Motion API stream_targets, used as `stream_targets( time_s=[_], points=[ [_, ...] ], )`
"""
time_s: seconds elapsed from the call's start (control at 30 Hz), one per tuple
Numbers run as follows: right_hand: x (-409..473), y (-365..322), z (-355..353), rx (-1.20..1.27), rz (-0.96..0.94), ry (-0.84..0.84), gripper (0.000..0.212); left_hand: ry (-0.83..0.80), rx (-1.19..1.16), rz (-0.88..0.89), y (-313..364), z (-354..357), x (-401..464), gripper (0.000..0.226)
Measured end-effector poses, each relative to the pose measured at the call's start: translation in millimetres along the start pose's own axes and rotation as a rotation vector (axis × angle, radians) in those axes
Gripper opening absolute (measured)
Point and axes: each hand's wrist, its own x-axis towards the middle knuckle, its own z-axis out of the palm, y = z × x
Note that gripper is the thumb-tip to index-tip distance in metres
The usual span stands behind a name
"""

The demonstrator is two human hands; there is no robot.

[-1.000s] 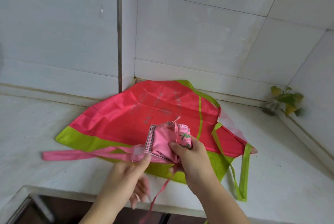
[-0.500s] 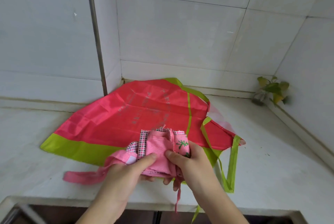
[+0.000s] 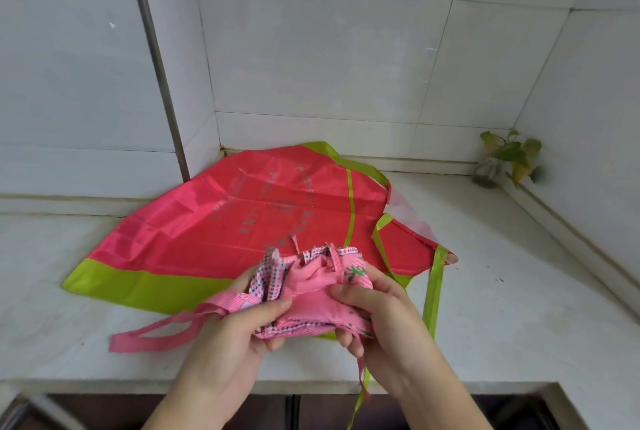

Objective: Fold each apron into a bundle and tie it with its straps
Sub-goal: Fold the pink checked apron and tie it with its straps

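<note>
Both hands now close on the pink apron bundle [image 3: 311,294] above the counter's [image 3: 502,318] front edge: the left hand [image 3: 239,332], which a second ago was drawing the pink strap [image 3: 152,336] out to the side, has come in to pinch the bundle's near edge, while the right hand [image 3: 381,311] keeps its fingers curled round the other end. The strap trails slack in a loop on the counter (apparently gathered for wrapping), so tying looks imminent. The red-and-green apron [image 3: 214,228] lies unfolded behind; its faint print is too blurred to read.
</note>
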Motion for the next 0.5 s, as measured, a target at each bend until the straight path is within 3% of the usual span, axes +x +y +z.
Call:
stream_targets(
  time_s=[0.07,0.2,0.33,0.43,0.5],
  points=[
    [-1,0,-1,0.113,-0.001,-0.004,0.023,-0.015,-0.096,-0.028,-2,1,2,0.016],
    [-1,0,-5,0.206,-0.023,0.029,0.033,-0.005,-0.213,-0.016,-7,-3,3,0.045],
    [-4,-1,-11,0.111,-0.055,0.079,0.040,-0.071,-0.054,-0.157,-6,-14,-4,0.040],
    [-6,-3,-15,0.056,-0.068,0.133,0.044,-0.308,0.077,-0.418,15,-22,-17,0.072],
    [-8,-7,-18,0.042,-0.067,0.170,0.044,-0.358,0.409,-0.548,40,-22,-29,0.085]
  ],
)
